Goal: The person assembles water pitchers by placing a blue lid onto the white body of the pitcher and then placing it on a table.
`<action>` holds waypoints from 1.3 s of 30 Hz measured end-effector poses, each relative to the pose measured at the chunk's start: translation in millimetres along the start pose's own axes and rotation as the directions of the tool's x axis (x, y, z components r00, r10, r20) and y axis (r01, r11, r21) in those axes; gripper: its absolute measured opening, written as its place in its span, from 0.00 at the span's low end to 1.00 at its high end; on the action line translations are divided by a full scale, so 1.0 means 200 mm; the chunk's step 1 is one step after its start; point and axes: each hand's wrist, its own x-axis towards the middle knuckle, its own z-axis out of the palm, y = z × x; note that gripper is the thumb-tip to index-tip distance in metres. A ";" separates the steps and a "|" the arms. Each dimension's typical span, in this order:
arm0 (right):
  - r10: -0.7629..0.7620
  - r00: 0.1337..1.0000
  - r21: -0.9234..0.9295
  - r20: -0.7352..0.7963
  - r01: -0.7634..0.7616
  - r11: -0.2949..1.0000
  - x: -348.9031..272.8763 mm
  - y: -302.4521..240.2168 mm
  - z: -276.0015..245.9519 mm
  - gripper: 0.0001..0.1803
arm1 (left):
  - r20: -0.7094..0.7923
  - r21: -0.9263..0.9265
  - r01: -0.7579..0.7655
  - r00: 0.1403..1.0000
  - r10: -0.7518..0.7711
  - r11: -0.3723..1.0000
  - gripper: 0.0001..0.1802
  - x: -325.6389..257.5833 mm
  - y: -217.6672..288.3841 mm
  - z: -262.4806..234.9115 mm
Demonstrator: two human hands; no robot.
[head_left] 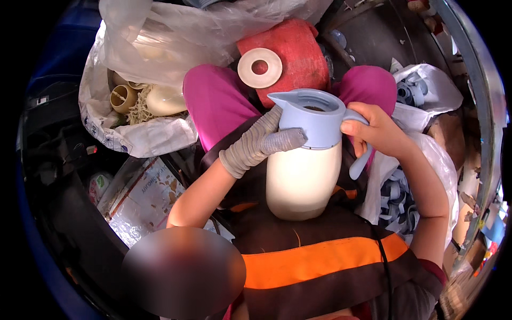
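Observation:
A jug (303, 184) with a cream body and a blue-grey collar (314, 125), spout and handle rests upright against my lap. My left hand (261, 140), in a grey knitted glove, wraps round the collar below the spout, its thumb across the front. Bare, my right hand (376, 128) grips the top of the jug's handle (361, 162), fingers curled behind it. The jug's mouth is uncovered and looks dark inside. Beyond it, between my knees, stands a red cylindrical block (304, 56) with a cream ring (260, 80) on its near side.
At the left a white sack (154, 140) holds cream jug bodies (164, 101) and shavings. On the right, one plastic bag (445, 96) holds blue-grey parts and another (440, 160) holds several blue-grey handles (397, 197). Flattened printed plastic (141, 197) lies left of me. A metal rail (482, 101) curves along the right.

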 end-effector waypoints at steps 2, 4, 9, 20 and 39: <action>-0.019 1.000 -0.006 -0.022 0.019 1.000 -0.03 -0.01 -0.01 0.19 | 0.011 -0.190 -0.002 1.000 0.004 0.982 0.30 0.06 0.04 -0.02; -0.025 0.999 -0.026 -0.029 0.025 0.999 -0.05 -0.01 -0.02 0.18 | -0.186 -0.223 -0.057 0.982 0.015 0.973 0.25 0.12 -0.01 -0.19; -0.054 0.991 -0.043 -0.119 0.049 0.998 -0.09 0.00 -0.04 0.18 | -0.311 0.945 0.325 0.872 0.377 0.029 0.40 0.44 -0.01 -0.35; -0.466 0.716 -0.283 -0.521 0.370 0.885 -0.07 -0.24 -0.23 0.17 | -0.333 0.940 0.171 0.652 0.681 0.296 0.42 0.27 0.35 -0.53; -0.707 0.625 -0.744 -0.332 0.287 0.603 0.36 0.00 -0.15 0.17 | 0.193 0.952 -0.035 0.841 0.506 -0.304 0.38 0.49 0.77 0.06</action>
